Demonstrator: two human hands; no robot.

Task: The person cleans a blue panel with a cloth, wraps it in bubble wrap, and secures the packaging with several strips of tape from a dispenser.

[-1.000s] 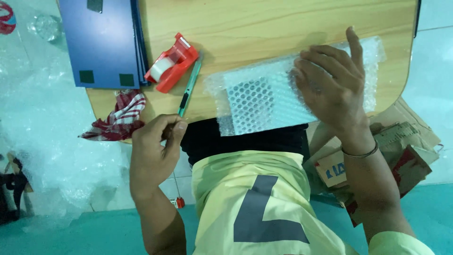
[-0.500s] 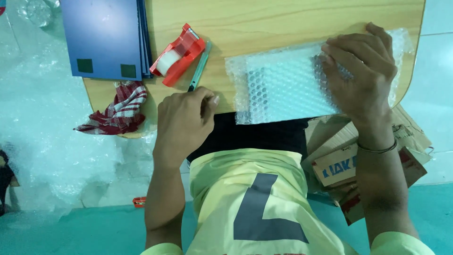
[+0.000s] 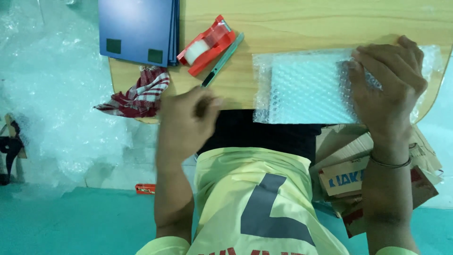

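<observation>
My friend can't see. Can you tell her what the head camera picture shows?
A person's right hand presses flat on a bubble-wrapped packet on a wooden table. The left hand, blurred, is by a green cutter, next to a red tape dispenser.

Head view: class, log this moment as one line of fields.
left hand: blurred, near cutter | right hand: flat on bubble-wrap parcel | table: tape dispenser, blue folders, checked cloth
</observation>
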